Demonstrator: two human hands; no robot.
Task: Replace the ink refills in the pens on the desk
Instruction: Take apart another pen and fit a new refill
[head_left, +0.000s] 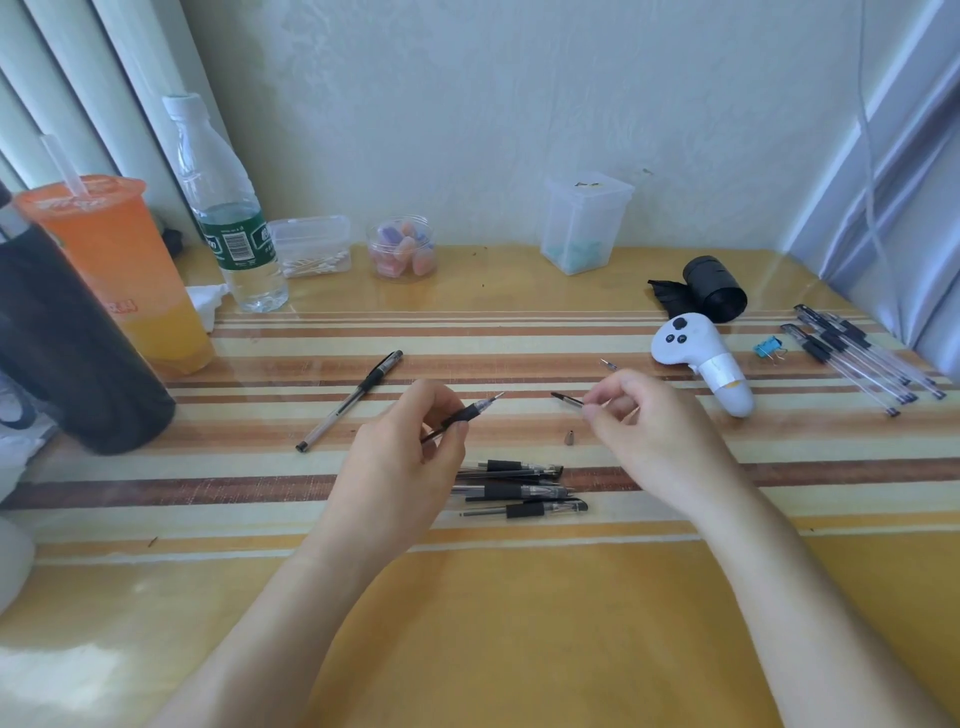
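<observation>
Yellow striped desk (519, 597) against pale textured wall (467, 104), curtains (78, 78) left

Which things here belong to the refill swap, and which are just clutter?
Job:
- clear pen with black grip, held by left hand
- thin dark refill, pinched by right hand
- small metal nib cone
- pile of clear pens
- lone capped pen
- pen bundle

Clutter:
- orange drink cup
- clear water bottle
- white controller
- blue binder clip
- black bag roll
</observation>
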